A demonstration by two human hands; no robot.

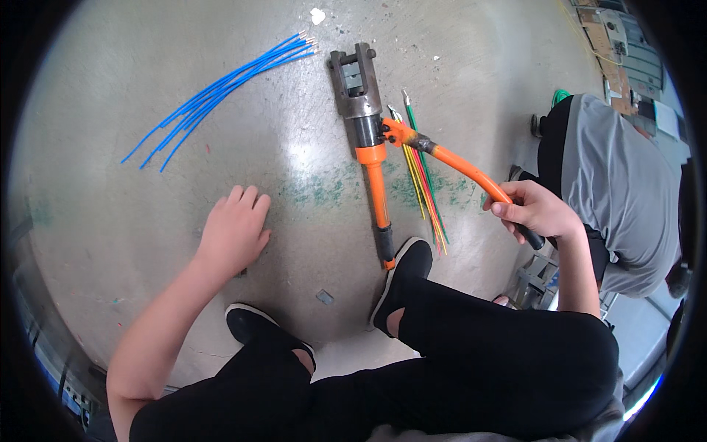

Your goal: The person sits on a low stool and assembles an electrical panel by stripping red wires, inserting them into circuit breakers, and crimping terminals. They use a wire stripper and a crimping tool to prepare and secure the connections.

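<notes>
A hydraulic crimping tool (362, 110) with a dark metal head and two orange handles lies on the concrete floor (280, 147). My right hand (534, 210) is shut on the black grip of its raised right handle (460, 166). The other handle (378, 199) lies flat, its end under the toe of my right shoe (401, 276). My left hand (232, 232) rests palm down on the floor, fingers together, holding nothing. A bunch of blue wires (217, 92) with bare tips lies far left. Yellow, red and green wires (427, 191) lie under the raised handle.
Another person in a grey shirt and black trousers (611, 177) crouches at the right. Cardboard and boxes (618, 51) sit at the far right. My left shoe (250, 324) is near the lower middle. Small scraps (318, 15) dot the floor.
</notes>
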